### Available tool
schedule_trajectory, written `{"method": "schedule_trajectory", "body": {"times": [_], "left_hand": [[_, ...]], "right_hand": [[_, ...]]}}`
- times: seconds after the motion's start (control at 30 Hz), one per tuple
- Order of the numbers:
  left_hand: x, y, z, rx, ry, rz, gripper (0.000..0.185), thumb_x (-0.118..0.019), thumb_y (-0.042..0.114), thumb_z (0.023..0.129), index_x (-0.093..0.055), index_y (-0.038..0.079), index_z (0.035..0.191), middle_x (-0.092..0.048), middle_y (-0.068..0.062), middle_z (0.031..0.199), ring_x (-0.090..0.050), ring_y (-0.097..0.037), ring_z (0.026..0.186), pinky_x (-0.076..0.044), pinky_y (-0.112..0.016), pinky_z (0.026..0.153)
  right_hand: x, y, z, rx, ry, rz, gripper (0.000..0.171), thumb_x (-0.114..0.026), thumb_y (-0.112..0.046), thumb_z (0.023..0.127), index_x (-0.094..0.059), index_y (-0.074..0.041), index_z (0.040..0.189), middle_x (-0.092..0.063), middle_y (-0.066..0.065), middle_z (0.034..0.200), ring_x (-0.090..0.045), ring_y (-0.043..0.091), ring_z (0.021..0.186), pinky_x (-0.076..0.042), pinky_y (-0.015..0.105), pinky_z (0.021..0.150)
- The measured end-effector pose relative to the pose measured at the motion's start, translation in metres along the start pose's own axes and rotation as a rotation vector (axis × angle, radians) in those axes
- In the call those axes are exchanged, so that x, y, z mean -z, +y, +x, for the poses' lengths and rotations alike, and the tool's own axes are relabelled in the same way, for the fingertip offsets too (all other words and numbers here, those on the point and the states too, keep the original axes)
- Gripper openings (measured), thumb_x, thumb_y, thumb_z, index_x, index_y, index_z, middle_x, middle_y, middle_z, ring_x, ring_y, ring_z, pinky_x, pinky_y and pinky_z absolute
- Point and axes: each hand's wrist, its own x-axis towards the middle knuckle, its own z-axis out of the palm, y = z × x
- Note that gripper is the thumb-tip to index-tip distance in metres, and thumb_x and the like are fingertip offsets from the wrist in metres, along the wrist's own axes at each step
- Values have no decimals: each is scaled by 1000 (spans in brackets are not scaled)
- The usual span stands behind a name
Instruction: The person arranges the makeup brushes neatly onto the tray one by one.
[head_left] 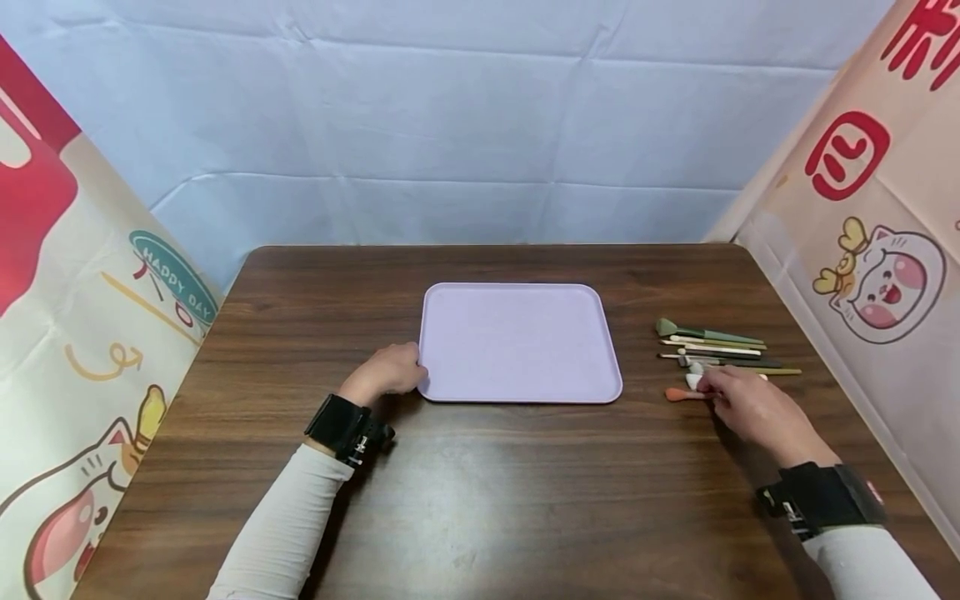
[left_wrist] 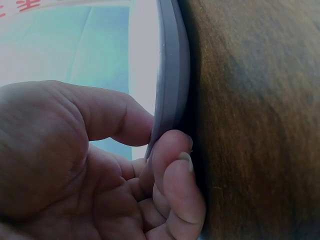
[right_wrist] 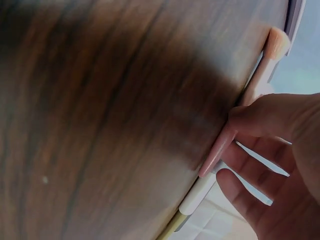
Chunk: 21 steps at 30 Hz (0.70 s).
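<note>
A lilac tray (head_left: 517, 342) lies flat in the middle of the dark wooden table (head_left: 480, 500). My left hand (head_left: 416, 371) is at its near left corner. In the left wrist view that hand (left_wrist: 160, 137) pinches the tray's rim (left_wrist: 172, 65) between thumb and curled fingers. To the right of the tray lies a small pink brush (head_left: 677, 394) with its orange head pointing at the tray. My right hand (head_left: 712, 385) is on its handle. The right wrist view shows the thumb of that hand (right_wrist: 235, 145) against the pink brush (right_wrist: 260, 75), with the other fingers just behind the handle.
Several more brushes (head_left: 712, 342) with green, cream and white handles lie in a row just beyond my right hand; one white handle (right_wrist: 197, 192) is beside the pink one. Printed cloth screens stand at the table's left (head_left: 90, 333) and right (head_left: 870, 275) edges.
</note>
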Motion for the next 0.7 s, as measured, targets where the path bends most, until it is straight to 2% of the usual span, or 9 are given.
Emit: {"method": "schedule_trajectory", "body": {"times": [0.2, 0.4, 0.7], "left_hand": [[-1, -1, 0, 1, -2, 11, 24, -50, 14, 94, -57, -3, 109, -58, -11, 85, -55, -24, 71, -43, -33, 63], [0, 0, 0, 1, -5, 15, 25, -50, 14, 95, -57, -4, 111, -58, -12, 87, -55, -25, 73, -43, -33, 64], [0, 0, 1, 7, -7, 23, 28, -50, 15, 95, -56, -5, 114, -59, -13, 90, -56, -26, 75, -43, -33, 65]], "right_hand": [[-1, 3, 0, 47, 4, -5, 22, -74, 11, 76, -66, -6, 88, -59, 5, 79, -52, 20, 70, -46, 40, 60], [1, 4, -1, 47, -48, -3, 25, -76, 9, 74, -64, -7, 89, -54, 2, 78, -48, 18, 70, -41, 36, 59], [11, -2, -1, 18, -53, -11, 25, -78, 6, 75, -65, -7, 93, -55, 3, 81, -50, 18, 71, -42, 36, 58]]}}
